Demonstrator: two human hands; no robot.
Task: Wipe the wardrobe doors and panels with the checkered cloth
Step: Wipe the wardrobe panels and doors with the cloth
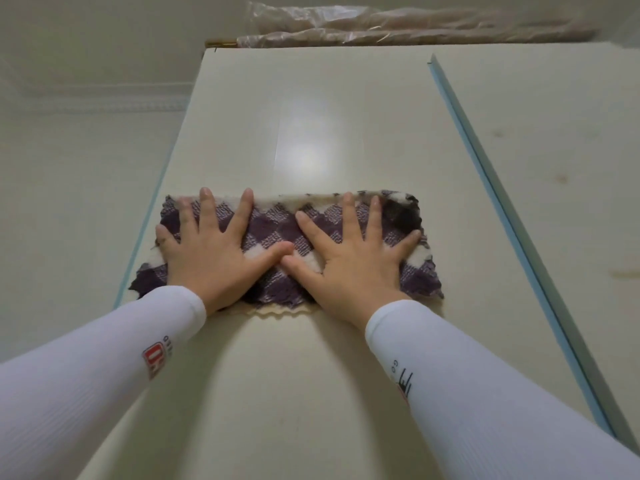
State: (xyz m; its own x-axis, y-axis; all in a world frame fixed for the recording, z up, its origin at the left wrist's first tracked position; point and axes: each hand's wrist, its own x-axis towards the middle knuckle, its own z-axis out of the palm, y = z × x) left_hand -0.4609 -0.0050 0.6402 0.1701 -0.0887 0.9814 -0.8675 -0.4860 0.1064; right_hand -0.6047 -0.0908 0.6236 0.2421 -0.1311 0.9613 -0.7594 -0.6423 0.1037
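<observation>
1. Against the cream, glossy wardrobe door [311, 116], the purple-and-white checkered cloth [273, 225] lies spread flat in a wide band, roughly across the middle of the panel's width.
2. The left hand [204, 251] presses palm-down on the cloth's left half, its fingers [207, 206] straight and fanned apart, with the tips reaching the cloth's upper edge.
3. The right hand [356, 268] presses palm-down on the right half in the same way, its fingers [348, 209] straight and spread. Neither hand curls round the fabric.
4. The two thumbs point toward each other and meet, or nearly meet, over the middle of the cloth.
5. A wavy cream hem of the cloth shows below, between the wrists.
6. Both forearms wear white ribbed sleeves. The left sleeve [104, 358] carries a red logo and the right sleeve [485, 393] a small dark print.
7. A pale blue edge strip [485, 174] runs along the door's right side and divides it from the neighbouring cream panel [554, 168], which carries a few faint marks.
8. A soft patch of reflected light [304, 154] sits on the door above the cloth.
9. On top of the wardrobe lies a bundle wrapped in crinkled clear plastic [398, 26].
</observation>
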